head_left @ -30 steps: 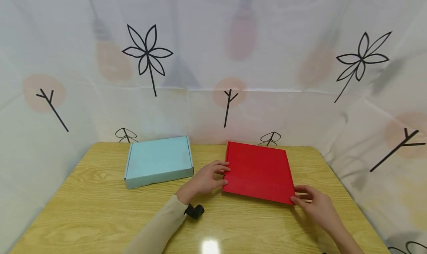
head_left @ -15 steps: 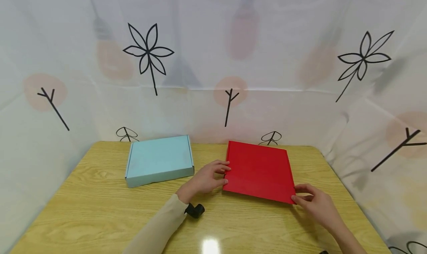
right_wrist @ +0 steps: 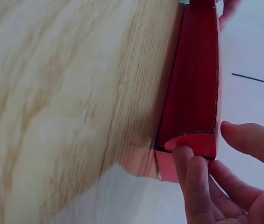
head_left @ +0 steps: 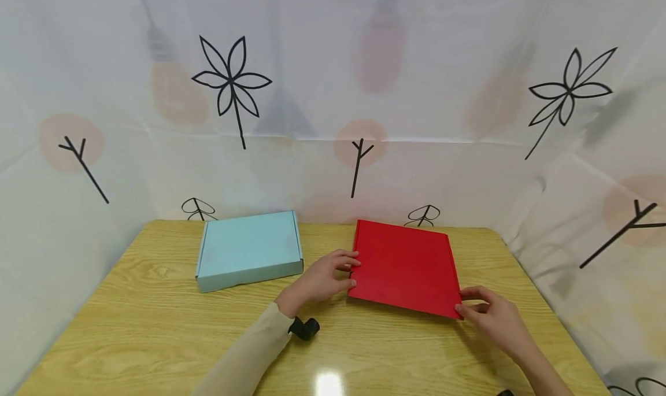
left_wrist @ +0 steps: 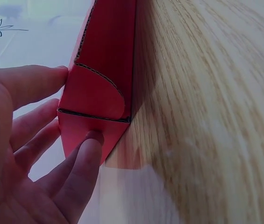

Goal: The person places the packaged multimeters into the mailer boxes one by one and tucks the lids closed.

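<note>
A flat red cardboard box [head_left: 406, 269] lies on the table at right of centre, its lid lying down. In the left wrist view, its front face [left_wrist: 108, 42] is dark red below the lid's corrugated edge, with a rounded flap [left_wrist: 92, 91] at the end. My left hand [head_left: 322, 277] holds the box's left side near the front, thumb at the lid edge and a fingertip on the side wall. At the front right corner, my right hand [head_left: 496, 321] pinches the box between thumb and fingers; in the right wrist view fingertips [right_wrist: 184, 156] touch the rounded end flap.
A light blue cardboard box [head_left: 250, 251], closed, sits to the left on the wooden table [head_left: 156, 326]. Behind the table hangs a pale cloth [head_left: 312, 95] with plant drawings, and it also rises along both sides. A black wrist strap [head_left: 304, 329] is on the left wrist.
Both hands stay on the red box, which keeps its place. The whole head view has shifted very slightly; nothing else visibly differs.
</note>
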### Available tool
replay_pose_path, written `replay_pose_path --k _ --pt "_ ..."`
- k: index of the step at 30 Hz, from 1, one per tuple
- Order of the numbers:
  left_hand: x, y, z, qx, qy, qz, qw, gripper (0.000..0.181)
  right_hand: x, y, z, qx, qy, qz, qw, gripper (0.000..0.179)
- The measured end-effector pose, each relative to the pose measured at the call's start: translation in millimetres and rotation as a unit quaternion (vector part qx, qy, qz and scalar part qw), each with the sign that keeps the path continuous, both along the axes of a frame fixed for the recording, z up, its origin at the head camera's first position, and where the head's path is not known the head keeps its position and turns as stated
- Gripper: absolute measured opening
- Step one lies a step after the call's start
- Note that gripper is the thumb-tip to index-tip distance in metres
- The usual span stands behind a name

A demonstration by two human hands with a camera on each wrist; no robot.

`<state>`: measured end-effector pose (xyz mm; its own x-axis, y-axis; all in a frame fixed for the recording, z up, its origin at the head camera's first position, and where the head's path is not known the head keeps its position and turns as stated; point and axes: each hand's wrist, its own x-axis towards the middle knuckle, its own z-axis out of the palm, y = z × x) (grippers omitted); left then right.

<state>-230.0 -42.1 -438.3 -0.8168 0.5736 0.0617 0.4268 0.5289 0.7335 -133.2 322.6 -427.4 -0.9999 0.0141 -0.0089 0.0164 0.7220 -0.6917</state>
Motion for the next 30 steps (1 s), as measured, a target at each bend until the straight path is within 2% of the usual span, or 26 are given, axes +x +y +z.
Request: replay_pose_path --k 9,15,18,23,26,30 --pt "-1.5 -0.7 1.2 0.006 0.008 -0.010 0.9999 0.042 -3.2 5 0.3 0.010 0.025 0.016 0.9995 0.037" --pt "-2.5 -2.8 4.1 -0.012 0.017 -0.015 0.9997 0.044 -5.0 6 0.4 -0.003 0.032 0.026 0.9991 0.047" --pt "-3.6 -3.3 6.2 -0.027 0.029 -0.019 0.9991 0.046 -8.9 6 0.6 0.000 0.071 0.055 0.9959 0.050" --pt "-6.9 -2.1 8.6 -0.059 0.046 -0.037 0.9965 0.050 -16.6 3 -3.1 0.027 0.141 0.123 0.9820 0.051" --pt "-8.3 -1.6 9.2 -0.084 0.057 -0.050 0.9935 0.054 -19.4 1 -5.1 0.046 0.149 0.140 0.9778 0.052" --pt "-7.9 -1.5 9.7 -0.098 0.052 -0.054 0.9923 0.057 -22.7 -2 -5.6 0.067 0.140 0.144 0.9773 0.055"
